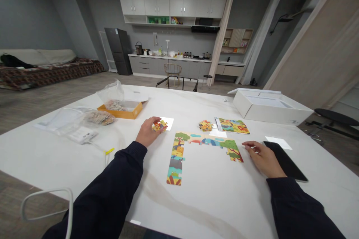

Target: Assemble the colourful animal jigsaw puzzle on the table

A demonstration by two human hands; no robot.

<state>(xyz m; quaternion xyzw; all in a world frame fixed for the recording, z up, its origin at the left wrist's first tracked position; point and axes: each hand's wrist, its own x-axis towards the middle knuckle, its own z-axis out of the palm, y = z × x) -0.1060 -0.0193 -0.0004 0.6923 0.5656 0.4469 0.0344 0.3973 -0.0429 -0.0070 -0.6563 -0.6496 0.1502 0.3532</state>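
Note:
A partly joined jigsaw puzzle (176,162) lies flat on the white table, its pieces running down the left side, across the top and a short way down the right. Left of its top corner, my left hand (147,131) has its fingers closed around a few colourful puzzle pieces (161,125). My right hand (265,158) rests just right of the puzzle's short side, fingers stretched and apart, holding nothing. Beyond the top row sits a small heap of puzzle pieces (206,126), beside a printed picture card (233,125) with animals.
A black tablet (286,160) lies by my right hand. Behind it stands a white box (272,104). On the left are an orange box (125,111), a plastic bag of pieces (101,117) and a white cable (47,190) at the table's edge.

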